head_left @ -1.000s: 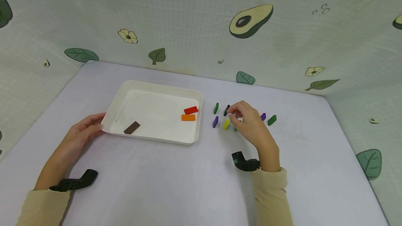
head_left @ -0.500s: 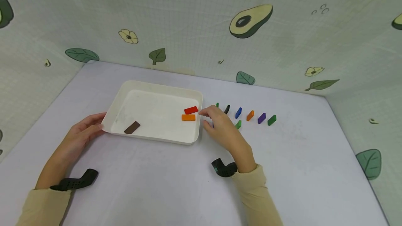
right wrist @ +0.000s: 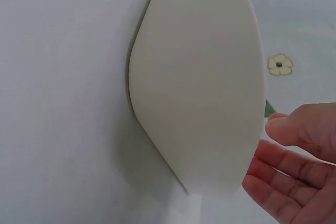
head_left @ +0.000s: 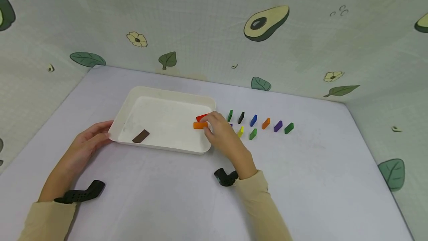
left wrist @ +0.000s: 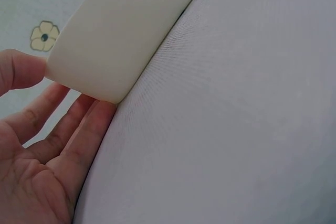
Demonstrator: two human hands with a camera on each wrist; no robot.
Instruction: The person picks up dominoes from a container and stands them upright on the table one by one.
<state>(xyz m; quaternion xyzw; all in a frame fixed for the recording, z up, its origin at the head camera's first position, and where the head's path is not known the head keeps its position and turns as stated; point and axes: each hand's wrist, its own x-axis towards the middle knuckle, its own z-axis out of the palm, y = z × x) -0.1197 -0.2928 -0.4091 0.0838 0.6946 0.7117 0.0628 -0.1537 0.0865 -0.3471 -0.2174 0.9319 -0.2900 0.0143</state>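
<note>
My right hand (head_left: pixel 224 135) has its thumb and fingertips about the right end of an orange block (head_left: pixel 198 125) lying in the white tray (head_left: pixel 167 97); whether they pinch it, I cannot tell. A red block (head_left: pixel 201 118) lies just behind, partly hidden by my fingers. My left hand (head_left: pixel 87 140) touches the tray's near left corner, thumb apart from fingers. Inside, nearby, lies a brown block (head_left: pixel 140 136). Right of the tray, coloured blocks (head_left: pixel 253 120) stand in two rows.
</note>
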